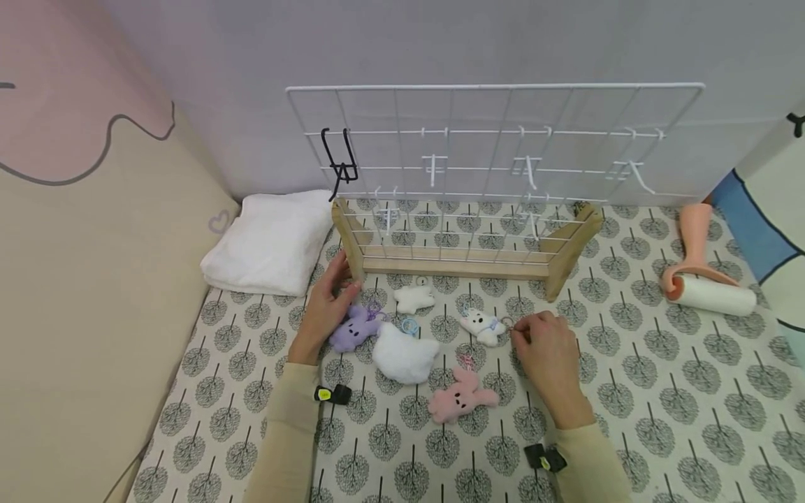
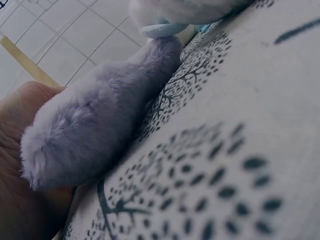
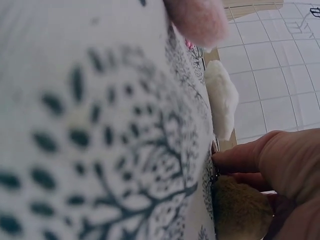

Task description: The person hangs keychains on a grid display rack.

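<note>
My left hand (image 1: 327, 307) rests against the left wooden foot (image 1: 349, 241) of a white wire grid rack (image 1: 465, 168), thumb near the foot's front end. Just below it lies a purple plush keychain (image 1: 352, 332), large in the left wrist view (image 2: 95, 120). With thumb and fingertips my right hand (image 1: 550, 353) pinches a small key ring (image 1: 507, 322) on the cloth. A brown plush (image 3: 242, 207) sits under those fingers in the right wrist view, hidden by the hand from above. Beside the ring lies a white dog plush (image 1: 483, 327) with a blue bow.
More plush keychains lie between the hands: a small white one (image 1: 414, 299), a large white one (image 1: 405, 355) and a pink one (image 1: 458, 398). White hooks (image 1: 530, 171) and a black hook (image 1: 342, 168) hang on the grid. A folded white towel (image 1: 270, 241) and lint roller (image 1: 711, 295) flank the rack.
</note>
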Demonstrator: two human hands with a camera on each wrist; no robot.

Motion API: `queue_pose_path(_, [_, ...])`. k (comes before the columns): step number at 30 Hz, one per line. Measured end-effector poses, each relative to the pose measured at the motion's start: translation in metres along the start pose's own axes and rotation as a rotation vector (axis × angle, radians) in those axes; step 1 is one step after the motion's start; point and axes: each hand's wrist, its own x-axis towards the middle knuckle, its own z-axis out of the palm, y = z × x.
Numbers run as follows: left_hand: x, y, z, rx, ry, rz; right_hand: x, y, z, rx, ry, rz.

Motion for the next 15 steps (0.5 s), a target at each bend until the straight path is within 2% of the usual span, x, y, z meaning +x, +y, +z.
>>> queue_pose_path(5, [-0.003,0.02,-0.002,0.01,-0.009,-0.014,0.0,0.001,0.002,0.026,0.018,0.016])
queue_pose_path(10, [-0.003,0.021,-0.002,0.014,-0.006,-0.006,0.0,0.002,0.004,0.026,0.037,0.02])
queue_pose_path(15, [-0.002,0.019,-0.001,0.014,-0.004,0.008,0.0,0.0,0.003,0.001,0.001,0.024])
